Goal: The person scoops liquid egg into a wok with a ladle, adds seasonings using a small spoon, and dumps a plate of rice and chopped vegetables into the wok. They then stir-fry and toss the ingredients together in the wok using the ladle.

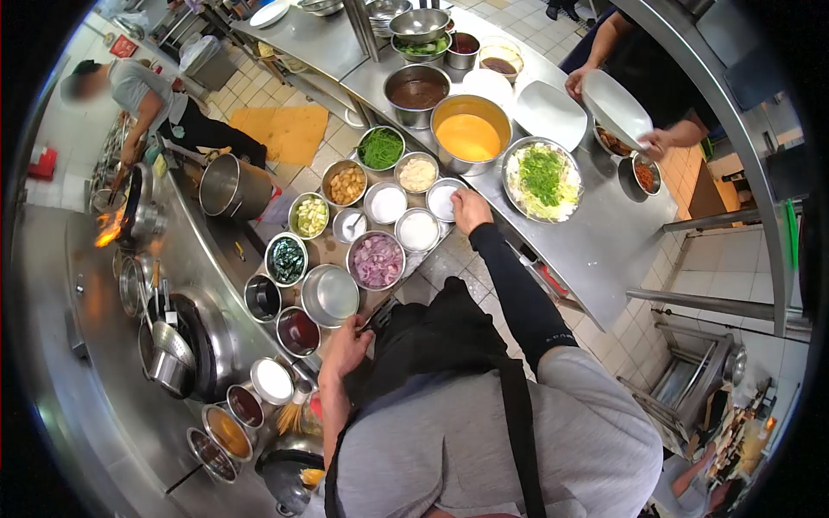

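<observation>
right hand (472, 212): fingers bent at the near rim of a small bowl of white granules (428, 207); whether it grips or only touches the rim, cannot tell. dark sleeve on forearm.

left hand (347, 344): fingers curled in, just beside a wide steel pot (309, 286); contact with the pot, or anything in its grasp, cannot tell.

location: bowl and pot both among the grouped vessels on the prep bench (325, 249), the bowl at the corner nearest the steel bench (596, 263), the pot at the side nearest the body.

also on the prep bench, in round metal vessels: cut purple onion (376, 260), between pot and bowl; green herbs (381, 148); brown chunks (347, 184); minced pale stuff (417, 173); pale green pieces (309, 215); dark leaves (286, 259); dark red liquid (299, 330), beside the pot.

on the steel bench: orange liquid (471, 136) in a large pot; shredded greens (541, 176) in a wide bowl; square white dish (551, 115).

across the steel bench: co-worker's hands, holding a tilted white dish (617, 108).

far left: second person, at the stove; flame (108, 230) beside a wok.
</observation>
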`<state>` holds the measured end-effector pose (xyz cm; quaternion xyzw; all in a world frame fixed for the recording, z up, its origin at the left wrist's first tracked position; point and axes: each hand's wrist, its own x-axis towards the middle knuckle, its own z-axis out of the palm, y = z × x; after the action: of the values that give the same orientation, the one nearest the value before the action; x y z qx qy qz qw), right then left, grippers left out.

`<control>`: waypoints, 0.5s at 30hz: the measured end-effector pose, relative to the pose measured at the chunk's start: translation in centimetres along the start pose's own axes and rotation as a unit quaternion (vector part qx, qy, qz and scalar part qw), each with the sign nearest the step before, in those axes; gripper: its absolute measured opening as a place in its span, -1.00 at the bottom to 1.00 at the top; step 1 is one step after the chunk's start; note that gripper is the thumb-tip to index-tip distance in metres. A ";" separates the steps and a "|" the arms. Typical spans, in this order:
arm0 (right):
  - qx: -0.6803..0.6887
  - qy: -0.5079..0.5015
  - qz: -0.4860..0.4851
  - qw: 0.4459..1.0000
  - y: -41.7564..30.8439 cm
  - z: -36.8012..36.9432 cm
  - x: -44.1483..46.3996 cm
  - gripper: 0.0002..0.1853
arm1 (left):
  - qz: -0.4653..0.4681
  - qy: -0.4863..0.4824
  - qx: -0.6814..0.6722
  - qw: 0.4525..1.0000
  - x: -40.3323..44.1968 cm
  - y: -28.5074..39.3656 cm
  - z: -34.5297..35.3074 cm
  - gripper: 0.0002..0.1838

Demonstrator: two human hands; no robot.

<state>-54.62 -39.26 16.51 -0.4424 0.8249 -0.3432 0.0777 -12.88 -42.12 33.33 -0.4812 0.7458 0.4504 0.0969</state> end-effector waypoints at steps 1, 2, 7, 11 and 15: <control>-0.007 -0.003 0.015 1.000 -1.2 -1.4 -0.6 -0.77 | -0.014 -0.001 0.014 1.000 -0.5 -0.6 0.1 -0.54; 0.014 0.045 0.017 0.999 -2.7 -3.0 -1.4 -0.78 | -0.016 0.008 -0.008 1.000 -0.8 -1.8 0.6 -0.56; 0.085 0.078 0.036 0.993 -4.3 -4.7 -3.2 -0.77 | -0.106 -0.028 -0.123 0.986 1.2 -15.5 7.9 -0.65; 0.042 0.077 -0.014 0.996 -3.7 -2.3 -3.2 -0.78 | -0.183 0.026 -0.080 0.980 1.3 -20.0 12.6 -0.66; 0.064 0.075 0.005 0.995 -3.3 -1.5 -3.4 -0.78 | -0.213 0.039 -0.102 0.971 0.1 -26.8 16.7 -0.68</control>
<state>-51.00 -37.05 19.16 -0.4049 0.8071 -0.4274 0.0453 3.83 -32.95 8.18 -0.6534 0.5793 0.4743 0.1116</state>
